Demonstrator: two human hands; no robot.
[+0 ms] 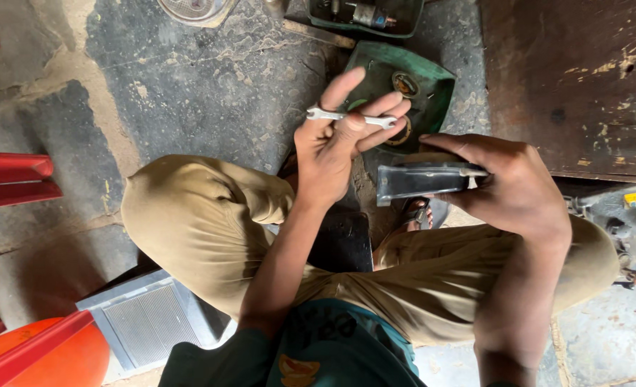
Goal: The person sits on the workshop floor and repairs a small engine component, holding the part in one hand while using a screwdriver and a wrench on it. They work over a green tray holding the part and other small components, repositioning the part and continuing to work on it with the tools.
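The grip of the left hand [329, 154] is closed loosely on a small double-ended open spanner [352, 118], which lies pinched between the thumb and the bent middle fingers, with the forefinger stretched free above it. The spanner's long axis runs nearly level across the view, one open jaw end at the left by the thumb and the other poking out to the right past the fingertips. The right hand [515, 190] is wrapped from above and behind around a grey, boxy metal part [422, 183], its fingers curled over the top edge and holding it firmly.

The metal part sits just below and to the right of the spanner, close but apart; the spanner's free right end points toward the gap above the part's upper edge. The left hand is the nearer to the spanner's working end, the right only steadies the part. Both hang over the person's crossed legs in khaki trousers [203, 215]. Beyond the fingers a green metal cover [433, 86] lies on the stone floor [210, 79].
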